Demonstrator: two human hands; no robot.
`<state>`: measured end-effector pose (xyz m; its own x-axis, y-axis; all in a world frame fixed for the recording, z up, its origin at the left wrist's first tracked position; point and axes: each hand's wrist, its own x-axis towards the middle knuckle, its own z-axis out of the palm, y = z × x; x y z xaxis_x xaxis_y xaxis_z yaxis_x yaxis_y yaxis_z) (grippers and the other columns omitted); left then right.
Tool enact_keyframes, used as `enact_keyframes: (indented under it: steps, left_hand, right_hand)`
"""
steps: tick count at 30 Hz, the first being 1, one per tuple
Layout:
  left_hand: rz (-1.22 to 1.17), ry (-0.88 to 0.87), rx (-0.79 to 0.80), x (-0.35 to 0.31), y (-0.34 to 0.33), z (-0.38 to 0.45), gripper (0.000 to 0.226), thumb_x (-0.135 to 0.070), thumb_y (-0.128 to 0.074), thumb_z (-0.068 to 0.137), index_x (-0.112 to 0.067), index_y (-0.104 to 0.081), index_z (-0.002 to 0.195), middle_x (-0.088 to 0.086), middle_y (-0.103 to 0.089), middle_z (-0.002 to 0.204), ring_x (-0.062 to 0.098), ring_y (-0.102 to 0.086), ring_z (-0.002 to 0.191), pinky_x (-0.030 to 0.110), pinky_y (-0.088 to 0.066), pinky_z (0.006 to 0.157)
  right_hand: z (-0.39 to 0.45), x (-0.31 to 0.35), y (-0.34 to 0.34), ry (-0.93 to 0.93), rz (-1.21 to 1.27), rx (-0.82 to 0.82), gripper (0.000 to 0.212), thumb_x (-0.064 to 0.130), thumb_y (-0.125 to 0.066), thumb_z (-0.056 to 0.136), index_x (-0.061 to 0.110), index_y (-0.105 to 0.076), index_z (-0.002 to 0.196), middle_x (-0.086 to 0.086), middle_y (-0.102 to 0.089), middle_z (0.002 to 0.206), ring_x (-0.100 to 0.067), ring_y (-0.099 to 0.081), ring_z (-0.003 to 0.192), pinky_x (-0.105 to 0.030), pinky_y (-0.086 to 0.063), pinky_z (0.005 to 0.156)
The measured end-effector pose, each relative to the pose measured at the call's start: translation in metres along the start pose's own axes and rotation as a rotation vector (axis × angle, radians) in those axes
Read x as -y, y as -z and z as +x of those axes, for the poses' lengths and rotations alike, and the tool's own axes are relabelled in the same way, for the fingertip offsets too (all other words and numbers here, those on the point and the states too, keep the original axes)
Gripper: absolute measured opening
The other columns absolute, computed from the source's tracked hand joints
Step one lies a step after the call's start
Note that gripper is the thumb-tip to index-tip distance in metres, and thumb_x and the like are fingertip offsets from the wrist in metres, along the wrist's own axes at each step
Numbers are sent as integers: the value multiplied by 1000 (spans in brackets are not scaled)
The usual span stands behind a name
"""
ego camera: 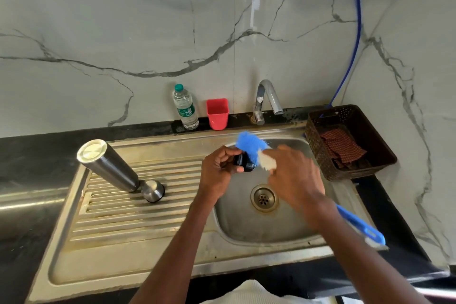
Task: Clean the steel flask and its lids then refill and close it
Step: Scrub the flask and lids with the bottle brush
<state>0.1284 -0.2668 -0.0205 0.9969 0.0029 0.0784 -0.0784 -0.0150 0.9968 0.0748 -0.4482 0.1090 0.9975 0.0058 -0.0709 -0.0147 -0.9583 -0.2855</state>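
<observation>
The steel flask (108, 165) stands upside down on the ribbed drainboard (138, 207), left of the basin. A rounded steel lid (153, 190) sits right beside its mouth. Over the basin my left hand (218, 171) pinches a small black inner lid (243, 162). My right hand (296, 175) grips a long bottle brush whose blue and white bristles (254, 149) press against that lid. The brush's blue handle (362, 227) sticks out past my right forearm, toward the sink's front right corner.
A steel sink basin with a drain (264, 198) lies under my hands, the tap (267, 99) behind it. A plastic water bottle (185, 107) and a red cup (217, 114) stand by the wall. A brown basket (350, 140) with a checked cloth sits at right.
</observation>
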Motion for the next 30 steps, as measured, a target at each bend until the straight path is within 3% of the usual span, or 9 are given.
enact_keyframes:
  steps: [2, 6, 10, 14, 18, 24, 26, 28, 30]
  left_hand:
    - [-136, 51, 9, -3, 0, 0, 46, 22, -76, 74, -9, -70, 108, 8, -79, 112, 23, -74, 112, 34, -60, 93]
    - [-439, 229, -213, -8, -11, 8, 37, 22, -68, 84, -10, -67, 103, 8, -78, 106, 20, -73, 101, 31, -62, 81]
    - [-99, 54, -442, -7, -12, 18, 42, 20, -76, 75, -17, -68, 94, 6, -77, 99, 16, -72, 94, 29, -57, 84]
    - [48, -57, -356, -7, -27, 3, 41, 17, -79, 74, -12, -69, 101, -1, -77, 104, 13, -73, 99, 22, -56, 87]
    - [182, -128, -385, -4, -27, 1, 38, 16, -77, 75, -10, -66, 100, -21, -72, 100, -2, -70, 95, 14, -52, 82]
    - [267, -124, -388, -8, -23, -4, 35, 9, -82, 74, -12, -67, 97, -17, -73, 96, 4, -72, 92, 20, -55, 79]
    - [226, -59, -419, -5, -18, -1, 33, 7, -83, 73, -15, -66, 89, -15, -74, 86, 5, -72, 85, 28, -57, 76]
    - [150, -10, -406, -2, -16, 0, 33, 7, -85, 72, -16, -67, 88, -12, -76, 85, 8, -74, 85, 30, -60, 77]
    - [69, 65, -353, -2, -19, -2, 31, 5, -86, 73, -13, -68, 91, -5, -79, 90, 14, -76, 88, 30, -60, 80]
  right_hand:
    - [26, -19, -9, -212, 377, 119, 41, 20, -68, 90, 34, -68, 129, 3, -73, 95, -19, -68, 72, -33, -54, 57]
    - [31, -36, -38, -563, 1207, 440, 40, -1, -63, 95, 15, -66, 133, -11, -71, 91, -11, -50, 47, -17, -26, 33]
    - [3, -16, -49, -637, 1414, 336, 34, -6, -61, 95, 16, -67, 121, -11, -70, 94, -11, -45, 47, -16, -21, 32]
    - [9, -8, -58, -713, 1520, 292, 35, -4, -59, 97, 14, -66, 126, -12, -67, 92, -10, -45, 46, -17, -22, 32]
    - [6, -4, -50, -693, 1482, 234, 34, -5, -60, 97, 17, -68, 120, -11, -68, 92, -10, -44, 46, -17, -22, 32]
    - [13, 2, -49, -638, 1337, 143, 40, 0, -65, 95, 17, -67, 130, -7, -70, 90, -11, -49, 47, -20, -32, 35]
    - [1, 8, -54, -428, 966, -36, 47, 11, -72, 91, 28, -68, 134, 3, -75, 101, -12, -67, 69, -27, -54, 56]
    - [-15, 11, -62, -214, 584, -134, 51, 16, -71, 89, 37, -65, 136, 10, -71, 117, -13, -67, 102, -31, -53, 84]
    - [-12, 10, -61, -180, 521, -198, 54, 12, -68, 89, 37, -63, 137, 9, -67, 121, -16, -63, 110, -33, -49, 88]
